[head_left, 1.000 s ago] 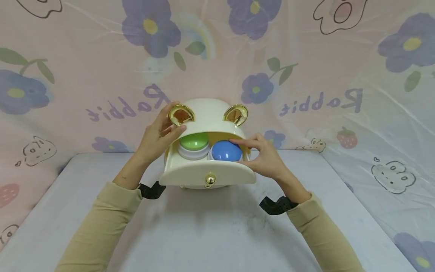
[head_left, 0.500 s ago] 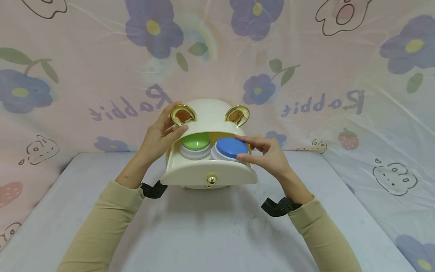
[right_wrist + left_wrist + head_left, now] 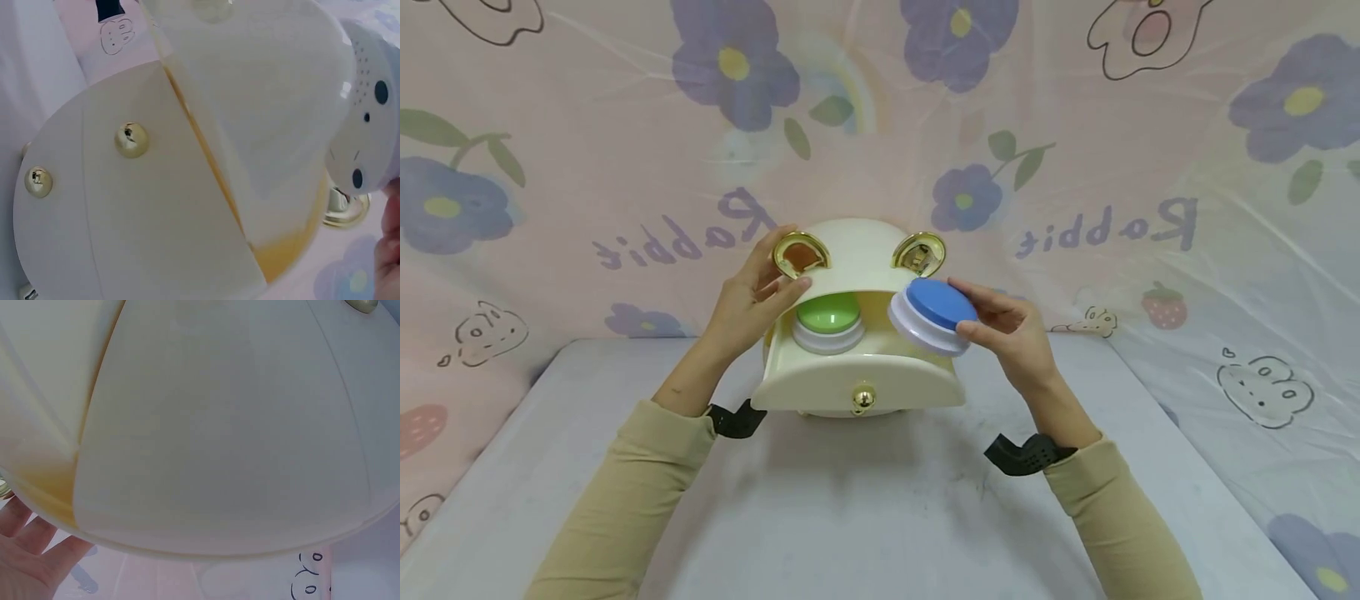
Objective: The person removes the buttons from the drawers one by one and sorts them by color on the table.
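Note:
A cream box (image 3: 861, 250) with gold ears stands on the table, its front drawer (image 3: 859, 382) pulled out. My left hand (image 3: 741, 304) grips the box by its left ear (image 3: 801, 254), thumb in front and fingers behind. In my right hand (image 3: 1011, 333), thumb and fingers pinch a blue push button (image 3: 940, 306) with a white base. It is tilted and raised over the drawer's right side. Its underside (image 3: 365, 119), with small holes and dark recesses, shows in the right wrist view. A green push button (image 3: 828, 314) sits in the left part of the drawer.
The white table (image 3: 850, 508) spreads out in front of the box. Behind it hangs a cloth (image 3: 865, 175) printed with flowers and rabbits. A gold knob (image 3: 863, 397) sticks out from the drawer front.
The blue push button has come up out of the drawer, tilting and shifting right with my right hand. My left hand keeps its hold on the ear.

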`<act>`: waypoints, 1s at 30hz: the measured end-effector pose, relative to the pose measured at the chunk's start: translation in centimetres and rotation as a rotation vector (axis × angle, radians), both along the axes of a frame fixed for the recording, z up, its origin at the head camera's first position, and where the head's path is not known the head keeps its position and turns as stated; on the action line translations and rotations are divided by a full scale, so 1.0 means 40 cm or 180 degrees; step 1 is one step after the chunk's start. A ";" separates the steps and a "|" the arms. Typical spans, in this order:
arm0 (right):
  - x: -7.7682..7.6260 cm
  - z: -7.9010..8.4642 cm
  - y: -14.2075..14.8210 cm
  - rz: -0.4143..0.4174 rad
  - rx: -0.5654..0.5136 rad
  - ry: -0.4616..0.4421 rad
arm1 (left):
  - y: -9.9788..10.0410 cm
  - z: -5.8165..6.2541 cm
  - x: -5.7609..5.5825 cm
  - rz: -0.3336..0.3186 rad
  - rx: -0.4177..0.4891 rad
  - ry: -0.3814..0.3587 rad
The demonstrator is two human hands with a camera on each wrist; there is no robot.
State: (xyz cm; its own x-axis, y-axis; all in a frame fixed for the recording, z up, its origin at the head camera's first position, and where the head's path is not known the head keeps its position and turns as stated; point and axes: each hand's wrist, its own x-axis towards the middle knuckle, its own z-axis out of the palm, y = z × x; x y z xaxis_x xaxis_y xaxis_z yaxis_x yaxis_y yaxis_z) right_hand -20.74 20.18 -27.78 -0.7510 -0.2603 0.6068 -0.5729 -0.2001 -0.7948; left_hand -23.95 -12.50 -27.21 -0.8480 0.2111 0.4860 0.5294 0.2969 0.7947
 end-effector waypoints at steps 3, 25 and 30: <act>-0.002 -0.002 0.015 0.0026 -0.0192 0.0016 | 0.000 0.000 0.000 -0.0004 -0.0001 0.0004; -0.041 -0.065 0.126 -0.0867 -0.0008 -0.0258 | 0.000 0.003 0.001 0.0008 -0.0011 -0.0069; -0.059 -0.085 0.142 -0.0945 0.0012 -0.0364 | 0.001 0.002 0.002 0.0029 -0.0006 -0.0066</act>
State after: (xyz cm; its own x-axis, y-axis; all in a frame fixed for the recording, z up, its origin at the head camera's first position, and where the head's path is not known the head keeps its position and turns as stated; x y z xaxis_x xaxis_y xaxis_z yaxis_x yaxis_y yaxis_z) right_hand -23.12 25.86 -31.17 -0.8578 -0.0217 0.5135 -0.5127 -0.0344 -0.8579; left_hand -23.88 -12.47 -27.12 -0.8598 0.2043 0.4679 0.5101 0.3031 0.8050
